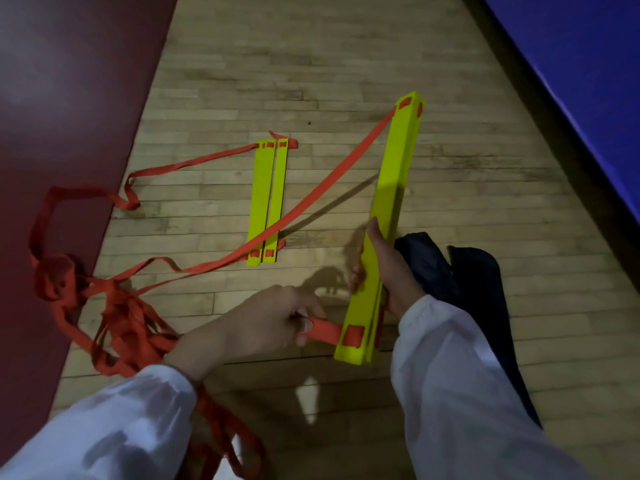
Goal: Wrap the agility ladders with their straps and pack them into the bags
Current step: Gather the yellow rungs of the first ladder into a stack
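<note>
My right hand (384, 268) grips a stack of yellow ladder rungs (393, 188), held lengthwise above the floor. My left hand (273, 320) pinches the red strap (327, 330) where it leaves the near end of that stack. Another red strap (332, 183) runs from the stack's far end down to the left. Two more yellow rungs (268, 202) lie side by side on the wooden floor, joined by straps. A tangled heap of red strap (117, 317) lies at the lower left. A dark bag (467, 275) lies on the floor to the right of my right hand.
A dark red mat (62, 133) covers the floor on the left. A blue mat (581, 74) rises at the upper right. Wooden floorboards (311, 64) stretch ahead between them.
</note>
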Demonstrator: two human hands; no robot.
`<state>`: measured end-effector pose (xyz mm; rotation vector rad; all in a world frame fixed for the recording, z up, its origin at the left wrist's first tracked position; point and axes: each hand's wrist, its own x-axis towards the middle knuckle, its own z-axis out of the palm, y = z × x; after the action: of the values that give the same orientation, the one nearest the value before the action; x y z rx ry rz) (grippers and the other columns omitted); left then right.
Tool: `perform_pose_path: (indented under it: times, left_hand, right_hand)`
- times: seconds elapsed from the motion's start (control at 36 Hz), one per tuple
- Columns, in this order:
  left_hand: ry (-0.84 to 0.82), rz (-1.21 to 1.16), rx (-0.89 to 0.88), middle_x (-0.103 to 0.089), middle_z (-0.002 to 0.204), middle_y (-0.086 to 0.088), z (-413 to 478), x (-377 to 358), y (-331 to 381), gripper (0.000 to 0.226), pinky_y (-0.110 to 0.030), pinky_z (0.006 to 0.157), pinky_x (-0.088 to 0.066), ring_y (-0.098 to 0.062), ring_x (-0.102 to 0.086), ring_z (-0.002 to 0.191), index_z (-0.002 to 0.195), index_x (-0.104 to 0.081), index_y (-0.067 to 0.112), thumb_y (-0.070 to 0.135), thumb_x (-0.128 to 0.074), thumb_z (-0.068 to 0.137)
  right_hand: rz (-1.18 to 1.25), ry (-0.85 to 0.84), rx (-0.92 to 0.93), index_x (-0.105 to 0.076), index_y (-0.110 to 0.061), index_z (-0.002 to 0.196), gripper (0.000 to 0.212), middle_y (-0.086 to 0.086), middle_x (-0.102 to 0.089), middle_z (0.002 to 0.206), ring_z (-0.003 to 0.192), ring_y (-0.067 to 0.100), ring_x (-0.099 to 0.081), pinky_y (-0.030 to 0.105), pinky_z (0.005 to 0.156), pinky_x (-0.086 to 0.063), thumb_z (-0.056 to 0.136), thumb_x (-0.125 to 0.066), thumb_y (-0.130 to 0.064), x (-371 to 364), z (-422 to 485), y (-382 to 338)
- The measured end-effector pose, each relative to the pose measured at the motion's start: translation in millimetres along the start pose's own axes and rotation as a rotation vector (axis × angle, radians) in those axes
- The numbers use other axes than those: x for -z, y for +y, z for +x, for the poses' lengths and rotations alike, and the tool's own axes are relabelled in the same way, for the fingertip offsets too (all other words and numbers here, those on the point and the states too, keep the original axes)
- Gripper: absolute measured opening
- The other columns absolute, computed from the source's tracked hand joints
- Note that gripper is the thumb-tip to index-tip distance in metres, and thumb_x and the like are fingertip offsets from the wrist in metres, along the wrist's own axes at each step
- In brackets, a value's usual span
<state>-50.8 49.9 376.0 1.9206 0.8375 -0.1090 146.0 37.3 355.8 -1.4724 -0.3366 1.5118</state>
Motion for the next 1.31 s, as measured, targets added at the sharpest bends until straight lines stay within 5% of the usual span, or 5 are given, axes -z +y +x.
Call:
perform_pose_path:
  times: [0.19, 0.5, 0.75, 1.06, 1.31]
  left_hand:
    - [0.426, -0.273, 0.057, -0.066, 0.088, 0.002, 23, 0, -12, 0.016, -0.035, 0.080, -0.050, -0.018, -0.064, 0.085, 0.097, -0.063, 0.021, 0.007, -0.053, 0.095]
    - [0.715, -1.038, 0.138, -0.068, 0.097, 0.001, 28, 66, -9, 0.054, -0.035, 0.071, -0.056, -0.016, -0.067, 0.082, 0.134, -0.040, 0.012, 0.035, -0.061, 0.090]
    - [0.860, -1.008, 0.163, -0.062, 0.081, -0.014, 27, 53, -9, 0.018, -0.036, 0.063, -0.055, -0.021, -0.064, 0.070, 0.105, -0.045, 0.009, 0.026, -0.051, 0.099]
    - [0.616, -0.706, 0.123, -0.049, 0.059, 0.009, 41, 4, 37, 0.031, -0.012, 0.038, -0.034, 0.002, -0.044, 0.034, 0.103, -0.039, 0.009, 0.025, -0.063, 0.091]
    - [1.030, -0.275, -0.158, -0.050, 0.118, 0.005, 21, 63, 17, 0.038, -0.026, 0.075, -0.049, 0.002, -0.054, 0.086, 0.125, -0.047, 0.013, 0.026, -0.049, 0.089]
  right_hand:
    - [-0.369, -0.092, 0.051, -0.062, -0.009, 0.078, 0.058, 0.016, -0.063, 0.070, 0.061, 0.027, -0.062, 0.045, 0.070, -0.054, 0.068, -0.071, -0.066, 6, 3, 20]
    - [-0.740, -0.458, 0.068, -0.055, -0.011, 0.083, 0.013, -0.010, -0.055, 0.045, 0.047, 0.001, -0.053, 0.012, 0.060, -0.046, 0.095, -0.059, -0.010, -13, -6, 53]
    - [-0.880, -0.320, 0.190, -0.060, -0.018, 0.084, 0.017, -0.002, -0.059, 0.069, 0.067, 0.015, -0.057, 0.047, 0.072, -0.051, 0.083, -0.067, -0.034, -8, -2, 60]
    - [-0.469, -0.072, 0.381, -0.061, -0.032, 0.056, 0.028, -0.002, -0.056, 0.056, 0.063, 0.016, -0.051, 0.035, 0.061, -0.037, 0.064, -0.058, -0.059, -31, -2, 52]
    - [-0.423, -0.132, 0.297, -0.052, -0.009, 0.060, 0.051, 0.009, -0.048, 0.054, 0.050, 0.015, -0.044, 0.028, 0.056, -0.037, 0.073, -0.060, -0.058, -17, -3, 37]
